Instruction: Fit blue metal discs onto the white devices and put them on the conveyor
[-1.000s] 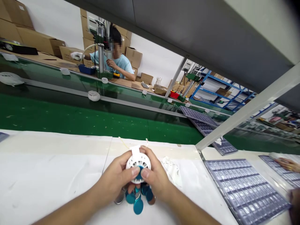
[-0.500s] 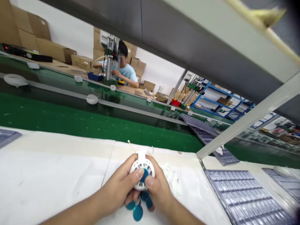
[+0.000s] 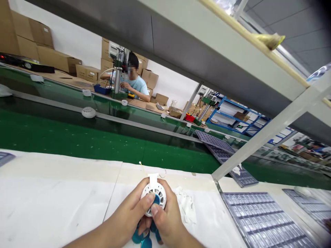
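Note:
Between my two hands is a white round slotted housing, like a small fan cover (image 3: 154, 187), with a flat white tab at its top. A blue disc (image 3: 156, 199) lies on its middle. My left hand (image 3: 133, 208) grips the housing's left side, its thumb on the disc. From the right, my right hand (image 3: 168, 213) holds it too, thumb tip at the disc's lower edge. Below the hands, several loose blue discs (image 3: 146, 242) rest on the white table; fingers partly cover them. Thin wires stick out beyond the housing.
Crumpled white scraps (image 3: 186, 206) lie right of my hands. A compartmented plastic tray (image 3: 261, 217) is at the right, beyond a slanted white post (image 3: 258, 144). Ahead runs a green conveyor belt (image 3: 64, 137) carrying a white round piece (image 3: 88, 112). A co-worker (image 3: 138, 86) sits across.
My view has shifted slightly, with the hands appearing lower and further left. White round pieces on the belt have moved left. Both hands still hold the housing, thumbs at the disc.

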Demonstrator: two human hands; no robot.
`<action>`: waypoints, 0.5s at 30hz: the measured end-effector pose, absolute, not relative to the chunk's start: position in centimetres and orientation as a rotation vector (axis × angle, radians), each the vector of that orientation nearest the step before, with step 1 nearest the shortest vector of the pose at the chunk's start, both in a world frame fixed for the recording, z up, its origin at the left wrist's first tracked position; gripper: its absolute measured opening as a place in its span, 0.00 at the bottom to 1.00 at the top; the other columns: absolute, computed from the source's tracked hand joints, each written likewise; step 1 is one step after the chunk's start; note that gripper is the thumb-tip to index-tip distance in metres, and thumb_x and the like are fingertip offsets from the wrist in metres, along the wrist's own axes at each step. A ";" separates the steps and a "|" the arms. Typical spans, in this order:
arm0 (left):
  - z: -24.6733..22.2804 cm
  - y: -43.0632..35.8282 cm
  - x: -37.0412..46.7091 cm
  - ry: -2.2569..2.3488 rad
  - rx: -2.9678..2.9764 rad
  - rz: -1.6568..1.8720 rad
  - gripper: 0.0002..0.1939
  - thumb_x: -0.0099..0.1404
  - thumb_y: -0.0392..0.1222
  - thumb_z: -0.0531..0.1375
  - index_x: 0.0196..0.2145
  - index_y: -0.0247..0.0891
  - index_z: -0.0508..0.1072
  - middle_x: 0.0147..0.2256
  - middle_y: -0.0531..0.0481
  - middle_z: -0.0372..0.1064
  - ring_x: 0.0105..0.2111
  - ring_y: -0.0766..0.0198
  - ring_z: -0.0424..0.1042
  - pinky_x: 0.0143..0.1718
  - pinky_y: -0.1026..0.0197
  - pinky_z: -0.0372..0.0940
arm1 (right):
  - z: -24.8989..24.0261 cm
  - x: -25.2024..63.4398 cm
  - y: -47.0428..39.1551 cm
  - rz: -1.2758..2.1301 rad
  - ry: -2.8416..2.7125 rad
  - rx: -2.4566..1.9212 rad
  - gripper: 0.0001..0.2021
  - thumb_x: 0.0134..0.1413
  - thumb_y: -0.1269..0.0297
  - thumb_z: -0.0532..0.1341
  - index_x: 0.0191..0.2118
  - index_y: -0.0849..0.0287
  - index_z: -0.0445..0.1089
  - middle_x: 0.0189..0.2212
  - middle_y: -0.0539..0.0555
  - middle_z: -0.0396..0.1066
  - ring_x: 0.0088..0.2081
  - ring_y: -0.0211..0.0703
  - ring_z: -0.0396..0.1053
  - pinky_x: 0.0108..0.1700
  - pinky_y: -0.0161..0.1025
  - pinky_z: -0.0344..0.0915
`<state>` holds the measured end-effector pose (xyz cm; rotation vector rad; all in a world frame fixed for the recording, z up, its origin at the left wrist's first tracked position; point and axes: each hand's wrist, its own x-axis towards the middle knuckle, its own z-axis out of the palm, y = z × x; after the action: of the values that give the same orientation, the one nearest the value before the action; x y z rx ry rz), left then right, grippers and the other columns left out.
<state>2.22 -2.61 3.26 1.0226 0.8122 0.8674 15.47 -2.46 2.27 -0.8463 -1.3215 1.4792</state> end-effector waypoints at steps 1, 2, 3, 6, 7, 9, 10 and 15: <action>3.2 -2.6 2.3 0.820 1.015 0.873 0.42 0.60 0.70 0.57 0.62 0.43 0.50 0.19 0.58 0.63 0.16 0.69 0.57 0.18 0.68 0.56 | 2.1 15.5 -2.5 1.457 -1.318 -0.847 0.37 0.45 0.34 0.65 0.50 0.57 0.57 0.20 0.47 0.69 0.14 0.40 0.68 0.16 0.34 0.67; 3.1 -2.6 2.3 0.824 1.015 0.878 0.41 0.60 0.70 0.57 0.61 0.43 0.52 0.19 0.58 0.64 0.17 0.69 0.58 0.18 0.68 0.58 | 2.0 15.4 -2.5 1.445 -1.319 -0.838 0.37 0.47 0.35 0.64 0.52 0.58 0.57 0.20 0.47 0.69 0.14 0.40 0.69 0.16 0.34 0.67; 2.9 -2.6 2.3 0.823 1.023 0.884 0.39 0.61 0.69 0.57 0.60 0.43 0.53 0.19 0.58 0.64 0.17 0.68 0.59 0.18 0.68 0.58 | 1.9 15.4 -2.5 1.444 -1.327 -0.817 0.37 0.47 0.35 0.64 0.53 0.58 0.57 0.19 0.47 0.69 0.14 0.40 0.69 0.16 0.34 0.67; 2.8 -2.7 2.2 0.750 0.970 0.906 0.34 0.61 0.65 0.59 0.56 0.42 0.57 0.18 0.59 0.65 0.15 0.70 0.59 0.15 0.71 0.54 | 1.7 15.2 -2.6 1.482 -1.349 -0.761 0.39 0.47 0.34 0.64 0.55 0.60 0.57 0.16 0.46 0.67 0.14 0.42 0.68 0.16 0.34 0.65; 2.9 -2.8 2.2 0.713 0.922 0.915 0.34 0.61 0.65 0.61 0.55 0.42 0.58 0.16 0.60 0.64 0.13 0.71 0.58 0.13 0.72 0.52 | 1.6 15.2 -2.7 1.497 -1.344 -0.768 0.41 0.47 0.33 0.63 0.56 0.61 0.57 0.15 0.46 0.67 0.13 0.42 0.68 0.15 0.34 0.64; 2.9 -3.0 2.5 0.650 0.798 0.918 0.34 0.58 0.64 0.63 0.52 0.41 0.60 0.15 0.60 0.65 0.12 0.71 0.58 0.11 0.73 0.49 | 1.2 15.7 -2.8 1.491 -1.314 -0.825 0.41 0.50 0.33 0.60 0.58 0.61 0.57 0.15 0.46 0.68 0.14 0.44 0.68 0.15 0.35 0.64; 2.9 -3.0 2.7 0.667 0.775 0.932 0.34 0.57 0.64 0.64 0.51 0.39 0.61 0.17 0.58 0.67 0.12 0.70 0.60 0.11 0.73 0.50 | 0.9 16.2 -2.7 1.454 -1.296 -0.863 0.40 0.52 0.33 0.59 0.59 0.61 0.59 0.17 0.48 0.70 0.16 0.45 0.70 0.17 0.36 0.65; 1.6 -0.3 2.6 0.817 0.544 1.070 0.27 0.65 0.64 0.52 0.45 0.35 0.64 0.19 0.52 0.68 0.13 0.65 0.64 0.13 0.68 0.56 | -2.2 20.5 1.0 1.043 -1.223 -1.254 0.32 0.51 0.34 0.60 0.47 0.60 0.73 0.45 0.63 0.77 0.43 0.60 0.75 0.37 0.44 0.72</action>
<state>2.56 -0.31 1.60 0.5444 0.8169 1.0699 20.47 0.97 -2.18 -1.2541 -1.2232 1.0430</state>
